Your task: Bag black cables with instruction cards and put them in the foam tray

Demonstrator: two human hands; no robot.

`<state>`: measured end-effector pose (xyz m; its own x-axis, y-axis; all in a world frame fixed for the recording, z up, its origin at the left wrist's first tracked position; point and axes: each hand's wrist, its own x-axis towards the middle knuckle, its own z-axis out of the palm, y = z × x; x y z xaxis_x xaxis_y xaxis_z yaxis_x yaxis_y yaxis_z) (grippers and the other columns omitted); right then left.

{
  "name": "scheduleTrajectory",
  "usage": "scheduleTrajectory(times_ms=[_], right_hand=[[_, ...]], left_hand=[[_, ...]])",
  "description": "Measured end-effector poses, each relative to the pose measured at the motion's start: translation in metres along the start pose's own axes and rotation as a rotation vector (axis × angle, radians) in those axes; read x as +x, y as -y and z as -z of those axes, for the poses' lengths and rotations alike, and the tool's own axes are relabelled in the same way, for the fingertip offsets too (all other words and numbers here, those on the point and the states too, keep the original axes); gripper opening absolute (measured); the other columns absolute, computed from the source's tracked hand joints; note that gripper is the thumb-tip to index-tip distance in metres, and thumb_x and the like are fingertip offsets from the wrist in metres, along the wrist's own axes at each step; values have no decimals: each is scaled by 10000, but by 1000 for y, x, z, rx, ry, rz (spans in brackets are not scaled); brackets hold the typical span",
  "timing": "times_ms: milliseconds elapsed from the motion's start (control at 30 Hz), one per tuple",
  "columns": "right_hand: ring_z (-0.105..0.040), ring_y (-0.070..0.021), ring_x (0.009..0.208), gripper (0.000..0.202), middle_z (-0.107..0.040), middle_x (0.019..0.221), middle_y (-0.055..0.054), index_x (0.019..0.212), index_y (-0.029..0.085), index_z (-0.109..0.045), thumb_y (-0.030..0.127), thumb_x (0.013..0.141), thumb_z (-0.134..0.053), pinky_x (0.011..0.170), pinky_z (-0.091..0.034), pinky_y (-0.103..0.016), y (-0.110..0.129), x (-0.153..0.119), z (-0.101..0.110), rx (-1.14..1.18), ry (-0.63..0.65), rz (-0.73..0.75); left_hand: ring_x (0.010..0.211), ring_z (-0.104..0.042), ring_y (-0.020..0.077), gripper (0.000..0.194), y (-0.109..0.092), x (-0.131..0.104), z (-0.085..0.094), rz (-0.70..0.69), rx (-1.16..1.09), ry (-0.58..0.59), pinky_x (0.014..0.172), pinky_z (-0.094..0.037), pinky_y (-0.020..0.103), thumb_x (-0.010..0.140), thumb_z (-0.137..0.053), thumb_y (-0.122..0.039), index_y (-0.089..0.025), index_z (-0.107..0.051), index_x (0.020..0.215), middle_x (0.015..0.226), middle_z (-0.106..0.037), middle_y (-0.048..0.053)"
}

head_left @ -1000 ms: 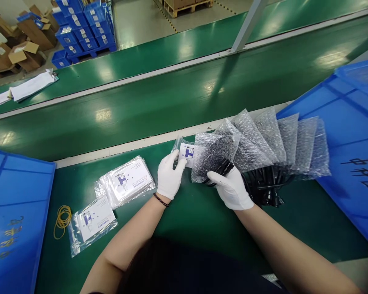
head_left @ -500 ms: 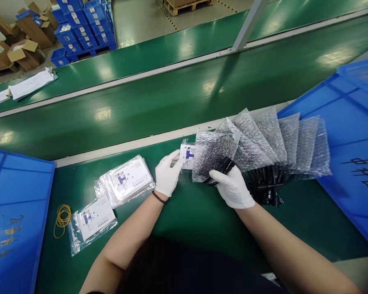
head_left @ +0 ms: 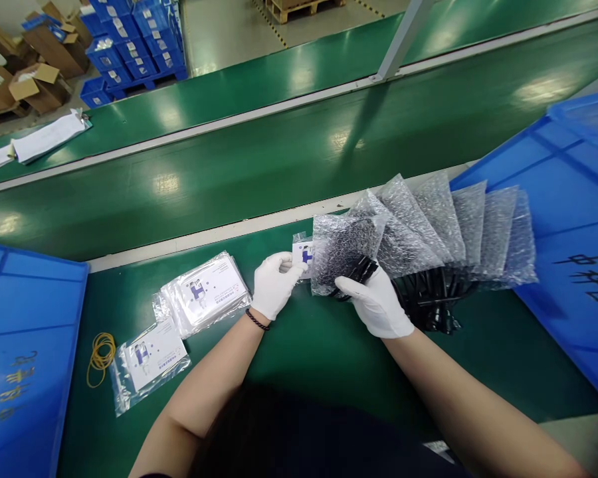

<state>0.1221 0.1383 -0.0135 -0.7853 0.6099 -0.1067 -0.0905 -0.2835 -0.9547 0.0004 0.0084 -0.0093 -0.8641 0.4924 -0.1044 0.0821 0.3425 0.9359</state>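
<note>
My left hand (head_left: 278,284), in a white glove, pinches the edge of a bagged card (head_left: 303,253) with a purple print. The card's right part is hidden beneath a bubble-wrap pouch (head_left: 343,242). Black cable (head_left: 363,269) lies at that pouch's lower edge, and my gloved right hand (head_left: 379,302) is closed around it. Several more bubble-wrap pouches (head_left: 441,216) fan out to the right, with black cables (head_left: 436,299) below them. Left of my left hand lies a stack of bagged cards (head_left: 212,292), and a single bagged card (head_left: 154,355) is nearer to me.
Yellow rubber bands (head_left: 100,358) lie at the left on the green table (head_left: 299,358). Blue bins stand at the left (head_left: 24,358) and right (head_left: 573,245). Beyond a pale rail runs a green belt (head_left: 259,166). A clipboard with papers (head_left: 50,136) lies at the far left.
The held pouch and my right hand have shifted slightly left. Less of the card shows beside the pouch, and my left fingers sit slightly lower and further right on it.
</note>
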Motion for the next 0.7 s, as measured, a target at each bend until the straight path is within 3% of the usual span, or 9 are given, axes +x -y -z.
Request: scheduleTrajectory(times_ms=[333, 533, 700], right_hand=[[-461, -299, 1252, 718, -540, 1319, -60, 1309, 245, -517, 277, 684, -868, 1055, -422, -424, -6, 0, 2, 23, 9, 38], [-477, -326, 1236, 739, -570, 1282, -58, 1301, 245, -537, 304, 647, -876, 1058, -419, -449, 2, 1, -3, 82, -111, 32], [-469, -328, 1247, 693, -579, 1272, -47, 1284, 257, -562, 328, 662, -858, 1077, -400, -446, 10, 1, -6, 136, -114, 30]], left_hand=[[786, -598, 135, 101, -2, 0, 2, -49, 106, 91, 760, -464, 239, 793, -687, -263, -219, -708, 881, 863, -692, -21], [810, -614, 137, 112, -4, -4, 0, -91, 174, 168, 749, -458, 235, 798, -693, -295, -248, -710, 898, 874, -700, -42], [817, -617, 139, 130, -1, -4, -2, -107, 227, 212, 755, -441, 240, 825, -660, -377, -254, -700, 837, 869, -704, -54]])
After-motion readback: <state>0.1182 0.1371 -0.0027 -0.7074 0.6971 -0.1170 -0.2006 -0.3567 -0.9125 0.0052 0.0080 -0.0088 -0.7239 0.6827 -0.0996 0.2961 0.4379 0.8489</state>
